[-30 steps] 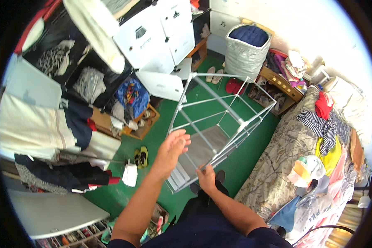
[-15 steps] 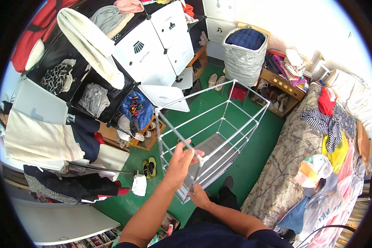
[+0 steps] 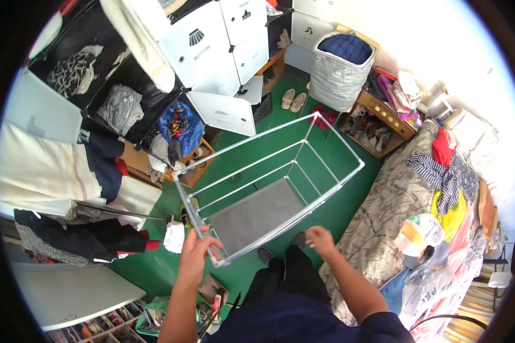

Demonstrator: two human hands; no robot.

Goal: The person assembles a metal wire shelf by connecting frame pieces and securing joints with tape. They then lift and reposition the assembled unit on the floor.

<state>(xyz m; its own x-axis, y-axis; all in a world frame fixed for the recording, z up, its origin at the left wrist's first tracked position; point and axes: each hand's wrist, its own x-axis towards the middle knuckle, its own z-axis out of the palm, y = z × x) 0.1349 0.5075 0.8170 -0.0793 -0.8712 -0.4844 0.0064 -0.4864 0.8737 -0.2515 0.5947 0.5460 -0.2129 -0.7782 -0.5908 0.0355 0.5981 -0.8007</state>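
Closed around a tube, my left hand (image 3: 195,251) grips the near left end of an open, box-shaped, silver-grey tubular frame (image 3: 280,226), with my thumb and fingers on the tubing close to its corner. My right hand (image 3: 321,243) holds nothing: its fingers are loosely curled, and it hangs apart from the frame, between the frame's near side and the brown-and-beige, leaf-patterned bed (image 3: 377,211). The frame sits just ahead of my dark, closed shoes (image 3: 299,240), over the smooth green floor (image 3: 154,270), its long sides slanting up and away to the right. I cannot tell whether its whole base rests on the ground.

As for how far things have got, I judge the skeleton to be mostly joined: the rails and uprights meet at the corners I can see, and a flat, dark-grey, rectangular panel (image 3: 254,214) lies low inside it. If anything is left, I would say it is the walls and top, where no cloth or board spans the rails. Whether each joint is fully seated is too small to tell, and my left hand partly hides the tubing it holds.
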